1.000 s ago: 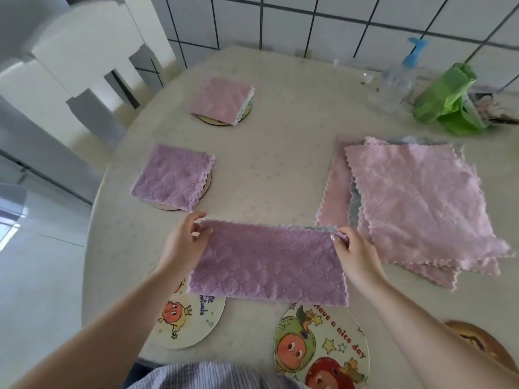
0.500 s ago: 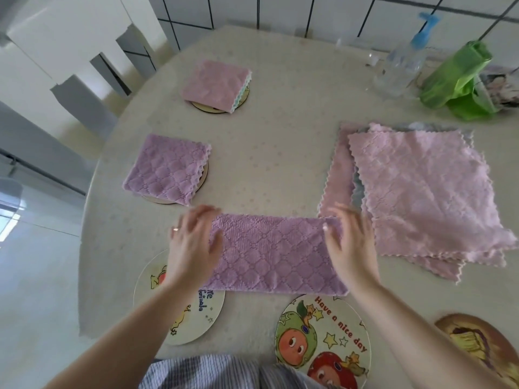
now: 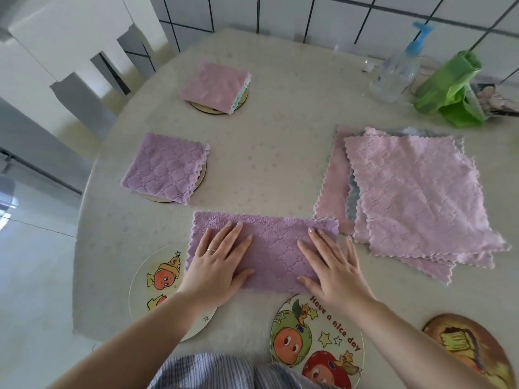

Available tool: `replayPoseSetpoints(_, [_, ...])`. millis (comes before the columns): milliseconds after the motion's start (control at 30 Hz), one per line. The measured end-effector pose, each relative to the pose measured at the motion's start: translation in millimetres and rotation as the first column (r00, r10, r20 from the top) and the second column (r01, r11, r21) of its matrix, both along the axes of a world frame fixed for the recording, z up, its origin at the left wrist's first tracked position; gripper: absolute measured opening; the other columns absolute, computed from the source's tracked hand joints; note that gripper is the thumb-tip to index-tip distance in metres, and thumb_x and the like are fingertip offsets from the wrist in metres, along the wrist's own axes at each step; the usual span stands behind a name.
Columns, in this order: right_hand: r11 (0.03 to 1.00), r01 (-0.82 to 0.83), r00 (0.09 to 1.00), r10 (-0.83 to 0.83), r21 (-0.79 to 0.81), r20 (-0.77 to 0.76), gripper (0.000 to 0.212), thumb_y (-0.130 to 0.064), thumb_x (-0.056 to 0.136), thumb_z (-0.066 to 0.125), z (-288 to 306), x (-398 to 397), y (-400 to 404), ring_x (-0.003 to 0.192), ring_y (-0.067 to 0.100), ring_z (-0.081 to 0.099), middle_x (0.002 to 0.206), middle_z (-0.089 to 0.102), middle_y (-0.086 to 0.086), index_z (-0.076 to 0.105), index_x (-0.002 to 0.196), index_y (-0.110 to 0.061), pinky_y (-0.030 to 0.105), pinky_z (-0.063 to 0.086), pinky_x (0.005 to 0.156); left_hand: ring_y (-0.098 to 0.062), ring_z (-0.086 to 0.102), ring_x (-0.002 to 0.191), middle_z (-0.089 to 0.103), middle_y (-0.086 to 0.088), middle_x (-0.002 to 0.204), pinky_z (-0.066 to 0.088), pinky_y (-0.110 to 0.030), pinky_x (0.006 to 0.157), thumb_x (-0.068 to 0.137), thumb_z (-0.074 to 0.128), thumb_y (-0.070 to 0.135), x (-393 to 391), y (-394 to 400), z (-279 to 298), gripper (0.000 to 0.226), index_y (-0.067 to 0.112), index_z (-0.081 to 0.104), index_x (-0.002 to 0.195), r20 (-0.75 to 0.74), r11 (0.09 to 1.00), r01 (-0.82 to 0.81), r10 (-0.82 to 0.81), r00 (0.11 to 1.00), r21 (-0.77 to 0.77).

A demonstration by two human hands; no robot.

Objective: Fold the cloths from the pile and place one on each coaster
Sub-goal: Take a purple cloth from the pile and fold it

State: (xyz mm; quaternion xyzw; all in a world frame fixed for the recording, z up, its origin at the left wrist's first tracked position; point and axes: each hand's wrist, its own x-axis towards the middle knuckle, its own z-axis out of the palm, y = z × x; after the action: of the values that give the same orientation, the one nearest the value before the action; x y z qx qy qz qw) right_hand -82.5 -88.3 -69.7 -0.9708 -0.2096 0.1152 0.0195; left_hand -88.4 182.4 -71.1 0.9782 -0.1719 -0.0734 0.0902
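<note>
We have both hands flat on a purple quilted microfibre cloth folded into a long strip (image 3: 266, 251), which lies on the pale speckled round worktop (image 3: 280, 153) just in front of us. Our left hand (image 3: 217, 265) presses the strip's left half, fingers straight and spread, a ring on one finger. Our right hand (image 3: 334, 268) presses the right half the same way, its outer fingers reaching past the cloth's right end onto the worktop. Neither grip is closed: fingers are apart and nothing is pinched, so the cloth sits under our palms, not between finger and thumb.

The strip's near left corner overlaps the edge of a round cartoon-fruit coaster (image 3: 157, 279) under our left wrist. Just beside its near edge lies a second round coaster printed "Have a nice day" (image 3: 317, 341), and a brown round coaster (image 3: 471, 352) lies to the right of that one.

To the right, touching the strip's far right corner, lies the pile of unfolded pink and purple cloths (image 3: 415, 192). Further left, a folded purple square cloth (image 3: 165, 168) covers one round coaster, and a folded pink square cloth (image 3: 214, 87) covers another beyond it.
</note>
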Motion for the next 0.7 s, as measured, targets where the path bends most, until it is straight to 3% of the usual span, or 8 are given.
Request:
replayPoseSetpoints(100, [0.987, 0.027, 0.999, -0.032, 0.157, 0.031, 0.050, -0.052, 0.089, 0.034, 15, 21, 9, 0.136, 0.017, 0.027, 0.145, 0.038, -0.001, 0.048, 0.129, -0.026, 0.058, 0.018, 0.110, -0.011, 0.039, 0.124, 0.053, 0.008, 0.128, 0.029, -0.039, 0.105, 0.087, 0.044, 0.046, -9, -5, 10, 0.038, 0.030, 0.053, 0.120, 0.066, 0.989, 0.057, -0.049, 0.997, -0.135])
replayPoseSetpoints(200, [0.943, 0.077, 0.996, -0.084, 0.324, 0.007, 0.035, -0.034, 0.090, 0.044, 28, 56, 43, 0.120, 0.019, 0.048, 0.128, 0.055, -0.005, 0.059, 0.120, -0.024, 0.046, 0.031, 0.106, 0.002, 0.048, 0.098, 0.056, 0.024, 0.101, 0.044, -0.026, 0.091, 0.086, 0.052, 0.041, -25, -11, 15, 0.018, 0.040, 0.057, 0.103, 0.042, 0.962, 0.177, -0.172, 0.984, -0.209])
replayPoseSetpoints(333, [0.941, 0.142, 0.982, -0.096, 0.307, -0.160, 0.029, -0.026, 0.091, 0.050, 29, 92, 80, 0.108, 0.018, 0.054, 0.119, 0.059, -0.002, 0.060, 0.118, -0.022, 0.037, 0.041, 0.096, -0.001, 0.053, 0.089, 0.055, 0.020, 0.093, 0.048, -0.025, 0.083, 0.084, 0.052, 0.037, -28, -17, 13, 0.016, 0.036, 0.064, 0.095, 0.003, 0.957, 0.136, -0.140, 0.990, -0.255])
replayPoseSetpoints(567, [0.996, 0.057, 0.975, -0.041, 0.068, -0.217, 0.014, -0.032, 0.086, 0.057, 29, 112, 95, 0.098, 0.021, 0.057, 0.105, 0.062, -0.003, 0.062, 0.096, -0.024, 0.036, 0.040, 0.086, -0.003, 0.052, 0.086, 0.054, 0.017, 0.089, 0.050, -0.028, 0.078, 0.084, 0.049, 0.032, -28, -24, 14, 0.014, 0.034, 0.063, 0.086, -0.014, 0.947, 0.030, -0.036, 0.999, -0.319])
replayPoseSetpoints(700, [0.959, 0.109, 0.943, -0.016, 0.263, -0.333, 0.009, -0.027, 0.086, 0.055, 43, 112, 82, 0.093, 0.018, 0.055, 0.098, 0.059, -0.003, 0.056, 0.092, -0.021, 0.031, 0.043, 0.078, -0.001, 0.050, 0.083, 0.053, 0.019, 0.084, 0.047, -0.026, 0.077, 0.082, 0.051, 0.032, -31, -22, 26, 0.011, 0.036, 0.061, 0.084, 0.012, 0.940, -0.011, 0.016, 1.000, -0.342])
